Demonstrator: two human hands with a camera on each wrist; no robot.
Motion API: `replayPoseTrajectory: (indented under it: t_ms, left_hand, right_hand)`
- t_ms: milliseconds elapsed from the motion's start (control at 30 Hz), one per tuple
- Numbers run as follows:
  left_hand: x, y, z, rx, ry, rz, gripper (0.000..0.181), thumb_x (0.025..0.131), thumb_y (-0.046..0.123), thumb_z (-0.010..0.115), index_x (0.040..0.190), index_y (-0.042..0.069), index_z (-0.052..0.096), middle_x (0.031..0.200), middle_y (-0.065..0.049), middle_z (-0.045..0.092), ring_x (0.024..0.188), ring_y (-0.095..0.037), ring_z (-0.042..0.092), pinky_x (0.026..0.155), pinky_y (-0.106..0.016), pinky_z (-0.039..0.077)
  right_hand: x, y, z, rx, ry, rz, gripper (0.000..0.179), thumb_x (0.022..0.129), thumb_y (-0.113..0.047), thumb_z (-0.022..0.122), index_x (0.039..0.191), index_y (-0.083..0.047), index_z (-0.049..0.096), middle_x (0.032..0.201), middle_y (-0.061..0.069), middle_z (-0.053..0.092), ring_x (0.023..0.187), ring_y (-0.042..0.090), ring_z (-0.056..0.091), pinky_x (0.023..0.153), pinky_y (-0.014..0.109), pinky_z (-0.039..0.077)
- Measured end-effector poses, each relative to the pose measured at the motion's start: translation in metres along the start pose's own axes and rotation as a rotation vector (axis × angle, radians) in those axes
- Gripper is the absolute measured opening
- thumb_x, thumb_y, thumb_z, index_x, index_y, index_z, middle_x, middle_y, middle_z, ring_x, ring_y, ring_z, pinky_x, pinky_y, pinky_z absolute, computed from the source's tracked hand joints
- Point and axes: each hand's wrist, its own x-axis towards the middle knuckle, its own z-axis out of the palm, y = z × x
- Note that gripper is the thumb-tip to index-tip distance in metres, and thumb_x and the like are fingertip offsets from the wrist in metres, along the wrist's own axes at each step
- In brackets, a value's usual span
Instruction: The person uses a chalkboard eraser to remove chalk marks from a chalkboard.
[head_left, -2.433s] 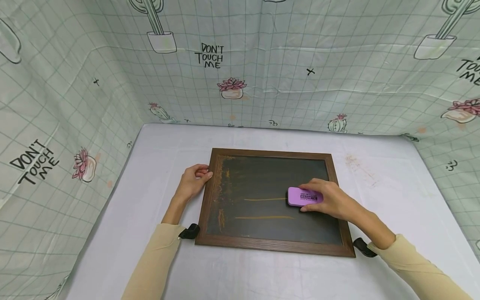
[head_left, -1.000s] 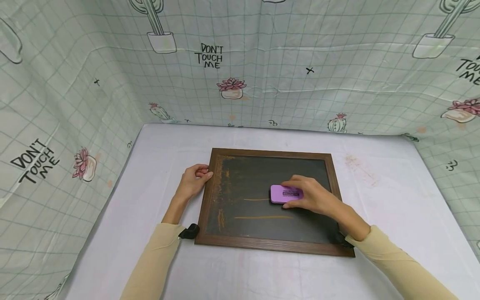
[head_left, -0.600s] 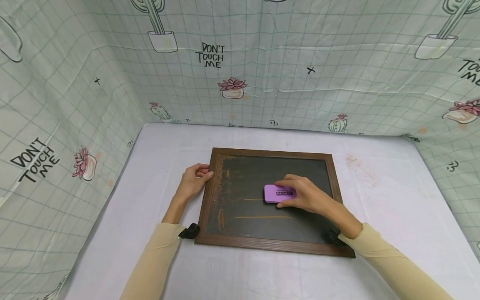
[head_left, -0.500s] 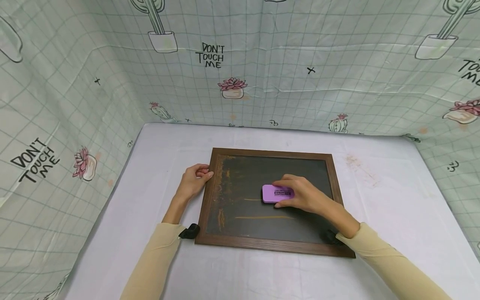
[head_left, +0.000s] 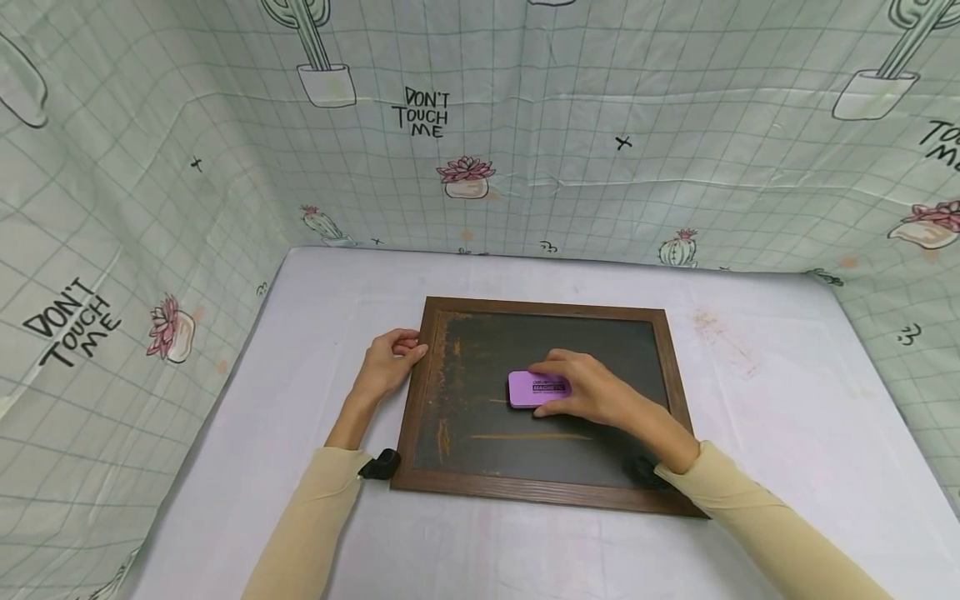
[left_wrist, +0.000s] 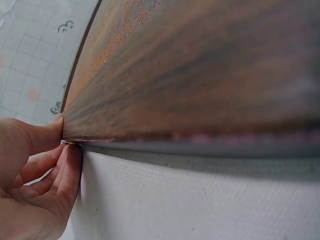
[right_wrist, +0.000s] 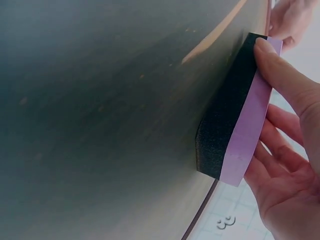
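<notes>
A framed chalkboard (head_left: 517,492) lies on the white-covered table. My right hand (head_left: 592,392) grips a purple board eraser (head_left: 528,389) by its long sides, its black felt face on the board. In the right wrist view the eraser (right_wrist: 245,130) sits between thumb and fingers. A yellow chalk line (head_left: 532,437) runs below the eraser, and a short stub of another shows at its left. My left hand (head_left: 386,364) pinches the board's left edge. In the left wrist view the thumb presses the wooden frame (left_wrist: 175,95), with fingertips at its underside.
Orange chalk smears (head_left: 444,437) mark the board's left side. Reddish dust (head_left: 723,342) stains the table cover right of the board. A printed grid cloth (head_left: 555,125) stands behind and at the sides. Black wrist devices (head_left: 381,464) sit at both cuffs.
My right hand has slid the eraser leftward along the upper chalk line, and only a short stub of that line still shows. My left hand stays at the frame.
</notes>
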Motion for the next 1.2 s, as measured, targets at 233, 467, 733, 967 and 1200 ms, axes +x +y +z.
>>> replayPoseTrajectory:
  t_ms: [233,467,733,967,1200]
  left_hand:
    - [0.0,-0.001,0.0,0.002,0.003,0.006,0.036,0.101,0.012,0.068,0.131,-0.009,0.062,0.112,-0.021,0.065,0.1,-0.031,0.061,0.085,-0.034,0.047]
    - [-0.001,0.0,0.001,-0.005,0.004,0.011,0.036,0.1,0.011,0.068,0.13,-0.008,0.063,0.112,-0.021,0.065,0.099,-0.03,0.061,0.084,-0.034,0.047]
    - [0.0,-0.002,0.001,0.0,0.007,0.005,0.036,0.101,0.011,0.068,0.131,-0.009,0.062,0.112,-0.021,0.065,0.099,-0.031,0.061,0.085,-0.034,0.047]
    - [0.001,-0.003,0.001,-0.004,0.005,0.0,0.037,0.101,0.011,0.067,0.132,-0.008,0.062,0.114,-0.021,0.065,0.1,-0.03,0.061,0.085,-0.034,0.046]
    - [0.002,-0.003,0.001,-0.005,0.001,0.009,0.037,0.101,0.011,0.067,0.132,-0.008,0.062,0.115,-0.022,0.065,0.102,-0.032,0.061,0.088,-0.037,0.047]
  right_hand:
    - [0.008,-0.004,0.006,0.013,-0.001,-0.022,0.055,0.079,-0.024,0.091,0.122,0.003,0.071,0.098,0.004,0.063,0.079,0.011,0.051,0.067,0.025,0.044]
    - [0.017,-0.011,0.011,0.014,-0.016,-0.035,0.055,0.08,-0.025,0.091,0.123,0.003,0.071,0.099,0.005,0.063,0.08,0.011,0.051,0.068,0.025,0.045]
    - [0.029,-0.018,0.018,0.016,-0.041,-0.052,0.054,0.081,-0.026,0.09,0.123,0.002,0.071,0.099,0.004,0.063,0.079,0.01,0.05,0.067,0.024,0.044]
    - [0.036,-0.024,0.024,0.006,-0.052,-0.06,0.055,0.081,-0.028,0.09,0.123,0.001,0.071,0.1,0.004,0.064,0.08,0.01,0.051,0.069,0.024,0.044]
    - [0.034,-0.025,0.024,-0.016,-0.045,-0.049,0.056,0.081,-0.027,0.089,0.125,0.001,0.07,0.103,0.006,0.064,0.081,0.011,0.053,0.07,0.025,0.047]
